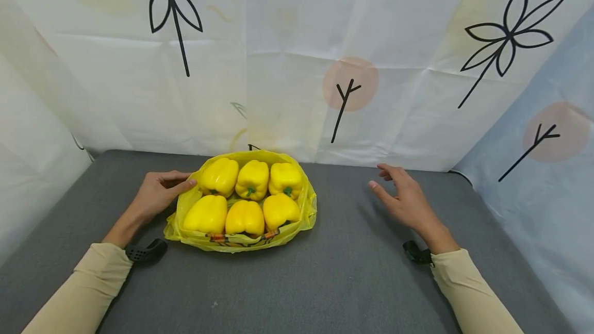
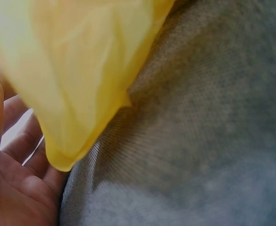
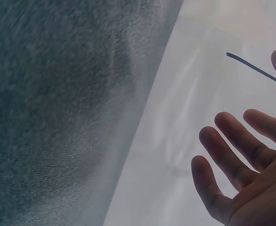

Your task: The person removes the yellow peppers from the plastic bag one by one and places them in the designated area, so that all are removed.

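A yellow plastic bag [image 1: 306, 210] lies wide open on the grey table, its mouth spread round several yellow bell peppers [image 1: 205, 214]. The peppers sit in two rows, some with green stem ends showing. At the bag's left rim, my left hand [image 1: 160, 192] pinches the plastic between thumb and forefinger. In the left wrist view a fold of the bag [image 2: 88, 84] hangs in front of the fingers and partly hides them. My right hand [image 1: 403, 195] is held to the right of the bag, apart from it, with fingers loosely extended and nothing in it.
The grey cloth-covered table [image 1: 348, 282] reaches back to a white patterned curtain [image 1: 287, 97]. Another bluish-white curtain [image 1: 547, 210] closes off the right side. Dark bands [image 1: 147, 251] sit on both wrists.
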A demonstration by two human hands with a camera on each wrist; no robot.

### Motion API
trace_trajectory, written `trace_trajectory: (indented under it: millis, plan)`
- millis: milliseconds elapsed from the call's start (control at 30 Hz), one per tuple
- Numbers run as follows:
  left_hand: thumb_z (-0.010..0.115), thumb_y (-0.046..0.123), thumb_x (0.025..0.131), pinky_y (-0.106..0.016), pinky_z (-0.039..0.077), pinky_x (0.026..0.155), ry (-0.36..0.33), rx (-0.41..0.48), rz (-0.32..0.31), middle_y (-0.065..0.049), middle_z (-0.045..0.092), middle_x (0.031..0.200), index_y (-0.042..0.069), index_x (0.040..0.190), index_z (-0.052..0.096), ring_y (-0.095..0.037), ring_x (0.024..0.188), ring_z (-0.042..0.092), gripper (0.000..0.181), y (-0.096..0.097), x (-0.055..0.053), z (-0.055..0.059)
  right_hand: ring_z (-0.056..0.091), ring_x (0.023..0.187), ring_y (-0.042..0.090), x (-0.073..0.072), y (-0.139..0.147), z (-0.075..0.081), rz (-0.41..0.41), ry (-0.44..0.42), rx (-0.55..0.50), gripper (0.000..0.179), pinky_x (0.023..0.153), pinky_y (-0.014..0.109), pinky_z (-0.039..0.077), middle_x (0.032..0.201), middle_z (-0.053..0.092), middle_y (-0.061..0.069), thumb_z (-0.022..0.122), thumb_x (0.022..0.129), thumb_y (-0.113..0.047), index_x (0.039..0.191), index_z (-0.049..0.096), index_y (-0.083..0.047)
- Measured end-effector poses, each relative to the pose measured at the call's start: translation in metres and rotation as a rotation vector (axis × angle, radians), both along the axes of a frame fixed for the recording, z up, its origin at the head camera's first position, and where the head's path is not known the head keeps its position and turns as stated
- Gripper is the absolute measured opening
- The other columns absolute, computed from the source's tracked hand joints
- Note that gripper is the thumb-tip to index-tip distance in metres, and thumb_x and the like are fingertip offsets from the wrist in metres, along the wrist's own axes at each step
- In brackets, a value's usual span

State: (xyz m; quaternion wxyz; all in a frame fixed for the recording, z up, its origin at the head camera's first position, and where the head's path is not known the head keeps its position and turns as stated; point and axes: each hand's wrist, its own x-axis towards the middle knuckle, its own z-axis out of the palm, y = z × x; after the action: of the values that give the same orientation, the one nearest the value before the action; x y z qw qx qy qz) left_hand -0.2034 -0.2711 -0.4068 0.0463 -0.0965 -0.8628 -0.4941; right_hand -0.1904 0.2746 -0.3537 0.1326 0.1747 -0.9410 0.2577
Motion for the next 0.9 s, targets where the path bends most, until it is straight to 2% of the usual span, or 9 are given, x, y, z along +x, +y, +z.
trace_trajectory:
  millis: [167,400,533,900]
  plan:
    - [0.068,0.031,0.101,-0.014,0.051,0.079,-0.013,-0.006,0.017,-0.023,0.067,0.125,-0.001,0.130,0.068,0.009,0.096,0.059,0.044,0.000,0.000,0.000,0.055,0.117,0.040,0.001,-0.004,0.004,0.022,0.010,-0.024,0.054,0.096,0.059,0.044,0.127,0.056,0.023,0.059,0.105,-0.029,0.149,0.045,-0.001]
    - [0.068,0.030,0.100,-0.015,0.052,0.079,-0.001,0.012,0.017,-0.018,0.069,0.121,-0.002,0.128,0.069,0.006,0.095,0.061,0.042,0.002,0.000,-0.003,0.055,0.120,0.037,0.006,-0.011,0.010,0.068,-0.008,-0.076,0.051,0.097,0.059,0.046,0.130,0.058,0.020,0.059,0.105,-0.026,0.150,0.046,-0.004]
    - [0.068,0.031,0.100,-0.015,0.052,0.079,-0.003,0.013,0.022,-0.020,0.069,0.121,-0.002,0.128,0.069,0.006,0.095,0.062,0.043,0.001,0.000,-0.002,0.056,0.120,0.035,0.008,-0.020,0.015,0.116,-0.009,-0.120,0.049,0.097,0.057,0.047,0.130,0.060,0.019,0.061,0.105,-0.022,0.148,0.048,-0.004]
    - [0.067,0.031,0.101,-0.015,0.052,0.078,-0.004,0.001,0.020,-0.022,0.068,0.121,-0.003,0.128,0.068,0.006,0.094,0.061,0.044,0.002,-0.001,-0.002,0.057,0.121,0.029,0.015,-0.049,0.029,0.247,-0.087,-0.232,0.047,0.098,0.054,0.049,0.130,0.061,0.015,0.065,0.102,-0.015,0.147,0.052,-0.009]
